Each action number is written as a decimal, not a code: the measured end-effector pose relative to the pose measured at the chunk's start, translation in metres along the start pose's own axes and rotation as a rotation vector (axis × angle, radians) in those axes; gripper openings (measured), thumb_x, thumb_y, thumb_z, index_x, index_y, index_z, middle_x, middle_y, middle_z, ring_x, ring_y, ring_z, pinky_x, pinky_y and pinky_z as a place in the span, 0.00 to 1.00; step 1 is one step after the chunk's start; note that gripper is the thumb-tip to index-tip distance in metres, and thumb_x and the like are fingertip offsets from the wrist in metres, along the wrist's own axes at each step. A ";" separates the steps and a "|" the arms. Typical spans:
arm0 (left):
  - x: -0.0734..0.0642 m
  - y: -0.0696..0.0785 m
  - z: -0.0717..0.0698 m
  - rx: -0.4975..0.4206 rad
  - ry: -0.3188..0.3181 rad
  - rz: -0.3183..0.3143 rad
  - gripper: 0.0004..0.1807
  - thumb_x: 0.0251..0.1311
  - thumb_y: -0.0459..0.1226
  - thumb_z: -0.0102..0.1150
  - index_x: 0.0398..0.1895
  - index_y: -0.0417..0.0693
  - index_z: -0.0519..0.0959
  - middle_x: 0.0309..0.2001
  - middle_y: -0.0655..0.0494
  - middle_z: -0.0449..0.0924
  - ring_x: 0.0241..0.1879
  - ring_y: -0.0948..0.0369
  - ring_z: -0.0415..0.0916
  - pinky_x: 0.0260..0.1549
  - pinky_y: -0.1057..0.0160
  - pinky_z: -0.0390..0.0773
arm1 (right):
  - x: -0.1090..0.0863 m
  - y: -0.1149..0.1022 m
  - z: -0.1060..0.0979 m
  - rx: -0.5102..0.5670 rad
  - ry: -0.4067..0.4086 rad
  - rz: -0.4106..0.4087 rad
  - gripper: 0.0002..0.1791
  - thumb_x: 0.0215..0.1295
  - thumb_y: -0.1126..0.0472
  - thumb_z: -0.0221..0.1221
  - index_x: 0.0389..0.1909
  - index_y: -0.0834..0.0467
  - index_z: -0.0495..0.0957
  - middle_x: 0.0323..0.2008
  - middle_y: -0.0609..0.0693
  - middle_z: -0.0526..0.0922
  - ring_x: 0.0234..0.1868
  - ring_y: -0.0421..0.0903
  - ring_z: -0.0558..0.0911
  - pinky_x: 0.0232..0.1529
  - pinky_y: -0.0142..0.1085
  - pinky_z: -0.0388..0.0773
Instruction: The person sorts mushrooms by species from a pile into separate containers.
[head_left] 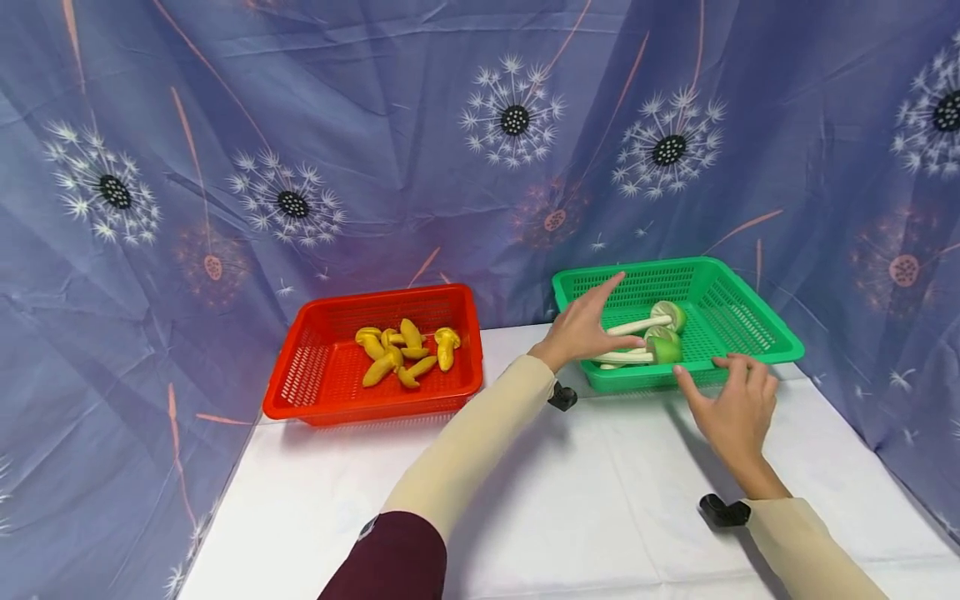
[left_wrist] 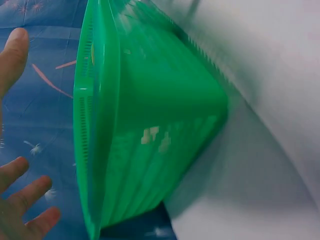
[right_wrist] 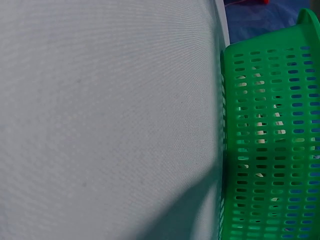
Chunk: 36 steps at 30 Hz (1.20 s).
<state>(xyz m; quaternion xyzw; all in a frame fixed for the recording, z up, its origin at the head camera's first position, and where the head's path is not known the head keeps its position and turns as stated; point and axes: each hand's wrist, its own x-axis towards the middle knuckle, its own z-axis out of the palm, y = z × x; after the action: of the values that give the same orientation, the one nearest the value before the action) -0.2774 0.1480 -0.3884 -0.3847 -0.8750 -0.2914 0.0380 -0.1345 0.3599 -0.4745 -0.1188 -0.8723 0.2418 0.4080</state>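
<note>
A green basket (head_left: 776,340) stands on the right of the table and holds a few mushroom-shaped pieces with green caps (head_left: 665,350) and long pale stems (head_left: 637,327). My left hand (head_left: 581,332) hovers over the basket's left end, thumb and fingers spread with nothing between them. In the left wrist view the fingertips (left_wrist: 37,192) show beside the basket's rim (left_wrist: 102,120). My right hand (head_left: 735,410) is at the front rim, loosely bent and holding nothing, its fingertips overlapping the rim in the head view. The right wrist view shows the basket's slotted side (right_wrist: 272,145) but no hand.
To the left, a red basket (head_left: 300,408) holds several yellow mushroom-shaped pieces (head_left: 386,365). Both baskets stand at the back of a white-covered table (head_left: 570,517), close against a blue curtain (head_left: 405,167) with dandelion prints.
</note>
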 end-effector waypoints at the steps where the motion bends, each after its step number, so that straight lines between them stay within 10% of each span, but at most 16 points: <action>1: -0.003 -0.003 -0.004 0.039 0.002 0.010 0.61 0.44 0.72 0.62 0.75 0.79 0.32 0.75 0.68 0.50 0.69 0.62 0.61 0.54 0.57 0.76 | 0.001 0.000 0.000 -0.003 -0.008 0.003 0.34 0.52 0.44 0.70 0.49 0.67 0.73 0.55 0.67 0.69 0.53 0.69 0.63 0.51 0.61 0.60; 9: -0.022 -0.020 -0.031 0.398 -0.003 0.072 0.61 0.44 0.79 0.48 0.77 0.75 0.31 0.73 0.60 0.58 0.63 0.58 0.67 0.52 0.56 0.72 | 0.005 0.003 0.002 -0.003 -0.051 0.038 0.34 0.54 0.42 0.68 0.49 0.65 0.74 0.56 0.65 0.68 0.55 0.67 0.63 0.52 0.61 0.59; 17: -0.050 -0.036 -0.065 0.588 0.010 0.061 0.58 0.45 0.81 0.39 0.75 0.78 0.26 0.78 0.55 0.39 0.73 0.50 0.49 0.70 0.43 0.52 | 0.012 0.006 -0.002 0.000 -0.050 0.034 0.34 0.55 0.43 0.68 0.50 0.66 0.73 0.56 0.66 0.68 0.56 0.68 0.62 0.55 0.62 0.58; 23: -0.088 -0.071 -0.098 0.689 0.012 -0.054 0.55 0.44 0.83 0.30 0.74 0.80 0.25 0.79 0.54 0.27 0.76 0.48 0.28 0.71 0.40 0.34 | 0.011 0.012 -0.006 0.002 -0.064 0.083 0.34 0.55 0.42 0.67 0.51 0.65 0.73 0.56 0.66 0.67 0.58 0.67 0.60 0.57 0.63 0.56; 36: -0.197 -0.136 -0.167 0.721 0.106 -0.258 0.53 0.49 0.80 0.33 0.77 0.77 0.34 0.79 0.55 0.27 0.76 0.47 0.33 0.71 0.41 0.31 | 0.005 0.016 -0.012 0.003 -0.018 0.052 0.34 0.54 0.44 0.69 0.50 0.66 0.74 0.55 0.66 0.70 0.57 0.68 0.62 0.59 0.61 0.56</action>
<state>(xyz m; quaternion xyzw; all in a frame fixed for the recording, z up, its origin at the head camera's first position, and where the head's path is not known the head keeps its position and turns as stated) -0.2602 -0.1424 -0.3728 -0.2180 -0.9593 0.0132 0.1789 -0.1280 0.3797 -0.4731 -0.1388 -0.8723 0.2547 0.3937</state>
